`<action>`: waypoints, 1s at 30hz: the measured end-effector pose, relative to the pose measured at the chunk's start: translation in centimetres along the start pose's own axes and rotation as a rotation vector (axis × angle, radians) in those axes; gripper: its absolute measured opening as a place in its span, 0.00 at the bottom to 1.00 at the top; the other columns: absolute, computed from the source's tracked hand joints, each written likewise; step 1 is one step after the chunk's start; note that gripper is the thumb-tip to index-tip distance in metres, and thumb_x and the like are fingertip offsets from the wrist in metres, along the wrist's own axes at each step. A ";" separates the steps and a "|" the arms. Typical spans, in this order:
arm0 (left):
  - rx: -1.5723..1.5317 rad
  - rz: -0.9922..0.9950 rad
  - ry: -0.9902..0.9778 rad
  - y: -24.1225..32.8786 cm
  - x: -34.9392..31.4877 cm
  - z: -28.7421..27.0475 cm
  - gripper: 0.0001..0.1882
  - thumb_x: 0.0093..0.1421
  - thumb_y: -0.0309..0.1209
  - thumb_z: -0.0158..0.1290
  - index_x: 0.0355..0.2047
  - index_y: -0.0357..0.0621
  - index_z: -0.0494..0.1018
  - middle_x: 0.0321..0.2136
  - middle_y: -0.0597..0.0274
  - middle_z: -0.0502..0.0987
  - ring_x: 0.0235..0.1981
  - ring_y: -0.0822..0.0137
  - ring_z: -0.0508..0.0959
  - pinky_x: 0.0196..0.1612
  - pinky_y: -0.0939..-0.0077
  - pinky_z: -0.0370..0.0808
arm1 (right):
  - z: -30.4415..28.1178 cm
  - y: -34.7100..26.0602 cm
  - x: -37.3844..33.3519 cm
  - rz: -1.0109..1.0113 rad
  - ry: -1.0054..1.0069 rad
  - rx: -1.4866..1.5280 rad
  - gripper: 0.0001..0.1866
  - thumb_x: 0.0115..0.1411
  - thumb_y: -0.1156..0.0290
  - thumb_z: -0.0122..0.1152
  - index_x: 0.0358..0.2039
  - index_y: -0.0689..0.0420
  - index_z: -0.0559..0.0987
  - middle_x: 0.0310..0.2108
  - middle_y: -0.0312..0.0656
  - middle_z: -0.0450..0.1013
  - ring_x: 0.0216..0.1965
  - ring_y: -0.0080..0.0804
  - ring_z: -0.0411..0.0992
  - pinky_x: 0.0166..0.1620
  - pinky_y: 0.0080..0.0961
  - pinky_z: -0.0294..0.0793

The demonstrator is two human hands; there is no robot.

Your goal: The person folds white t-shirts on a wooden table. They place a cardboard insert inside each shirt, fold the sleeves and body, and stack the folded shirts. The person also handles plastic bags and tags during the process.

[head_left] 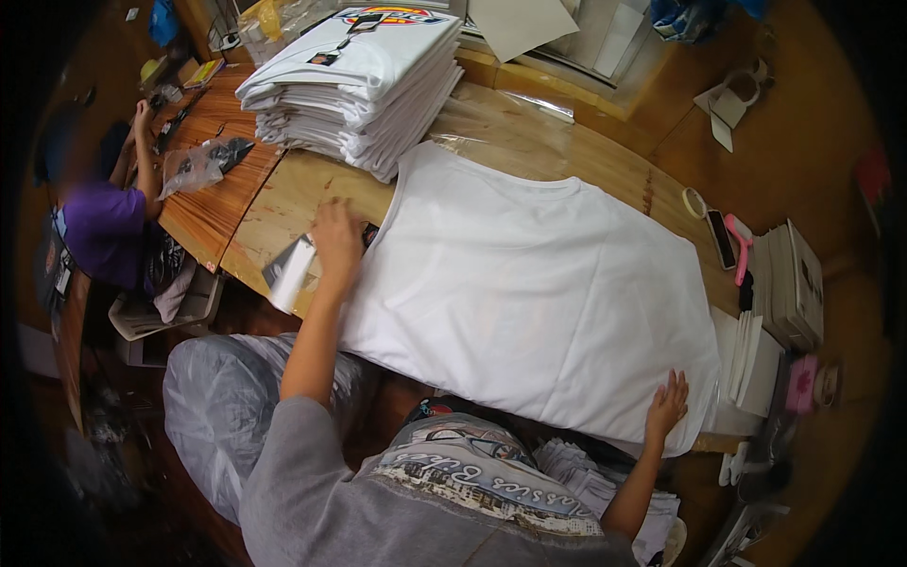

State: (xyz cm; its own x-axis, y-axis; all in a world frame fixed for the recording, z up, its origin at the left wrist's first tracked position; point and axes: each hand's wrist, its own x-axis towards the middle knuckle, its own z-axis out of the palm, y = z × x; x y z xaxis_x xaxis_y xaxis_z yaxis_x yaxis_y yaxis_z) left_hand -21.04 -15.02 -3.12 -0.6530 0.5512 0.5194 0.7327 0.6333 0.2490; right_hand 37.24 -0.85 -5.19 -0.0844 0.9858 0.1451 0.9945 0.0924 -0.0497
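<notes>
A white shirt [510,293] lies spread flat on the wooden table, neckline away from me and hem toward me. My right hand [668,408] rests on its lower right corner, fingers spread. Beside the shirt's left edge, my left hand [337,236] is over the table; its fingers are slightly blurred, and I cannot see whether they hold anything. A grey and white packet or card [291,272] lies just left of that hand, and a small dark tag [369,232] pokes out on its right side.
A tall stack of folded white shirts [354,90] with dark tags stands behind. Clear plastic sheeting [510,128] lies beyond the shirt. A phone [721,238], pink-handled tool [742,248] and tape roll [694,203] sit at right. A person in purple [109,227] works at left. A plastic-wrapped bundle [222,406] stands below.
</notes>
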 end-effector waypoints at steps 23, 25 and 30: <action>-0.344 0.526 -0.478 28.4 2.7 10.5 0.17 0.51 0.42 0.46 0.40 0.50 0.68 0.42 0.58 0.65 0.44 0.59 0.63 0.43 0.59 0.59 | 5.4 2.4 30.5 -0.246 0.203 0.512 0.14 0.51 0.67 0.52 0.37 0.59 0.73 0.41 0.49 0.67 0.44 0.45 0.65 0.43 0.32 0.63; -0.274 0.545 -0.283 28.5 1.5 12.3 0.19 0.52 0.42 0.45 0.44 0.53 0.66 0.45 0.60 0.64 0.47 0.60 0.61 0.47 0.60 0.55 | 6.1 -2.7 32.3 -0.371 0.353 0.294 0.16 0.47 0.66 0.57 0.36 0.60 0.72 0.42 0.46 0.66 0.43 0.42 0.64 0.44 0.30 0.62; -0.240 0.496 -0.302 28.3 1.2 12.5 0.19 0.52 0.42 0.45 0.46 0.58 0.66 0.47 0.62 0.63 0.49 0.60 0.60 0.49 0.62 0.52 | -0.2 -5.6 31.5 -0.469 -0.673 0.595 0.16 0.44 0.67 0.61 0.32 0.62 0.69 0.38 0.43 0.69 0.39 0.31 0.66 0.44 0.24 0.63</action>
State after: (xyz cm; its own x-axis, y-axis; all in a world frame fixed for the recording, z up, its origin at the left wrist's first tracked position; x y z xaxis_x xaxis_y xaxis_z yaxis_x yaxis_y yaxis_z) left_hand -3.52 10.36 -5.70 -0.2242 0.8995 0.3749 0.9621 0.1430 0.2322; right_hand 29.01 29.65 -0.15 -0.6589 0.6894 -0.3011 0.6747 0.3645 -0.6418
